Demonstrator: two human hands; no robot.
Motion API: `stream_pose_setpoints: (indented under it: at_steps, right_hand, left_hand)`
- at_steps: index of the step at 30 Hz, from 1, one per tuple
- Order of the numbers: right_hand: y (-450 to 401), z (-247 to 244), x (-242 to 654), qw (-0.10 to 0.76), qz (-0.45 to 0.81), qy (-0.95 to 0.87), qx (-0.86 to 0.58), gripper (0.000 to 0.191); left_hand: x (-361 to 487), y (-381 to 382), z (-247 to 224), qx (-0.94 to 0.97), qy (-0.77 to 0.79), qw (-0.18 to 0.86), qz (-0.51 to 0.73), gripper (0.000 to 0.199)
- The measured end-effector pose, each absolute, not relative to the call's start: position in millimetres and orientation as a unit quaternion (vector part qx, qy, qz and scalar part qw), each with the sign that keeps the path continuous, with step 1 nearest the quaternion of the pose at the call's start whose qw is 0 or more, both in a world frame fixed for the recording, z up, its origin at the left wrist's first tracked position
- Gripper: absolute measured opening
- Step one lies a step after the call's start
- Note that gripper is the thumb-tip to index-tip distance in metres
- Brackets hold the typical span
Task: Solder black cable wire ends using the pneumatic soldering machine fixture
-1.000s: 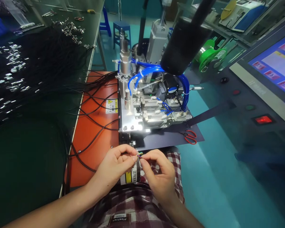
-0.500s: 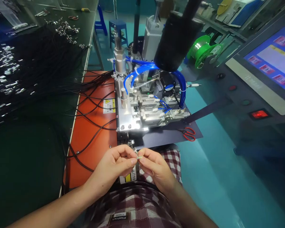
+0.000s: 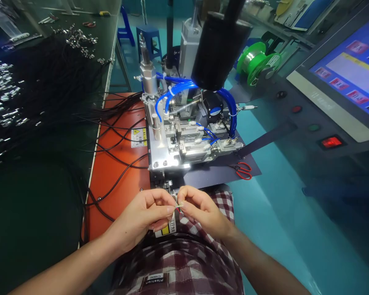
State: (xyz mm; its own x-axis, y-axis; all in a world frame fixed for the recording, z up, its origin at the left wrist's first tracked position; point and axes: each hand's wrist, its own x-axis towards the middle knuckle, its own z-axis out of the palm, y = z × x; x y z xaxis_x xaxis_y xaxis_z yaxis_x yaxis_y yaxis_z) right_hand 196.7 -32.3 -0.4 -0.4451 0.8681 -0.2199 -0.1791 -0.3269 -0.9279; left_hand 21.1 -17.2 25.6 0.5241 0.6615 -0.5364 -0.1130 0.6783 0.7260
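Delicately, left fingers (image 3: 168, 210) and right fingers (image 3: 189, 208) pinch slender coloured wires (image 3: 178, 206) near checked cloth (image 3: 184, 258).

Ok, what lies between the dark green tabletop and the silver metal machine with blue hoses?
The head view shows a flat orange board there, crossed by thin black cables, with a white and yellow label near the machine.

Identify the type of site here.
Probably an electronics or cable assembly workshop: thin coloured wires pinched between both hands, a pneumatic bench machine with blue air tubes, and a big heap of black cables on the bench to the left.
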Motion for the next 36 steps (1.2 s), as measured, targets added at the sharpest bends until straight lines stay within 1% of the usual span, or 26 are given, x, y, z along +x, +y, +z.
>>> stream_pose_setpoints:
  at_steps: [3, 6, 8, 10, 12, 14, 16, 21, 30, 36]
  right_hand:
    - [-44.3, -3.2, 186.0, 0.397, 0.707, -0.408, -0.420, 0.019]
    - [-58.7, -4.0, 173.2, 0.429, 0.644, -0.400, -0.490, 0.016]
    - [-64.7, -3.6, 168.4, 0.445, 0.546, -0.461, -0.540, 0.012]
    - [-65.6, -1.9, 169.1, 0.441, 0.421, -0.556, -0.565, 0.011]
    - [-62.0, 1.5, 174.5, 0.411, 0.323, -0.640, -0.563, 0.011]
    - [-56.0, 6.9, 182.2, 0.373, 0.280, -0.694, -0.549, 0.011]
    - [-49.6, 13.4, 189.5, 0.342, 0.283, -0.720, -0.533, 0.012]
    - [-38.5, 25.1, 199.3, 0.279, 0.347, -0.728, -0.521, 0.012]
    - [-25.0, 28.6, 204.5, 0.228, 0.417, -0.723, -0.501, 0.013]
    - [-21.8, 29.9, 203.9, 0.214, 0.471, -0.690, -0.506, 0.012]
  left_hand:
    - [23.6, -19.2, 23.8, 0.338, 0.453, 0.780, 0.269, 0.012]
    - [26.0, -22.2, 23.6, 0.364, 0.483, 0.746, 0.280, 0.015]
    - [27.1, -24.0, 25.3, 0.393, 0.506, 0.716, 0.277, 0.016]
    - [28.0, -25.2, 28.0, 0.432, 0.524, 0.679, 0.279, 0.016]
    - [28.6, -25.8, 30.3, 0.464, 0.533, 0.650, 0.279, 0.016]
    - [29.0, -25.8, 31.4, 0.479, 0.535, 0.641, 0.272, 0.016]
    - [29.3, -25.3, 31.3, 0.481, 0.532, 0.645, 0.263, 0.017]
    - [29.8, -22.2, 33.3, 0.477, 0.518, 0.664, 0.251, 0.016]
    - [29.0, -20.1, 34.4, 0.474, 0.517, 0.676, 0.227, 0.012]
    - [28.4, -22.2, 32.3, 0.478, 0.535, 0.660, 0.224, 0.014]
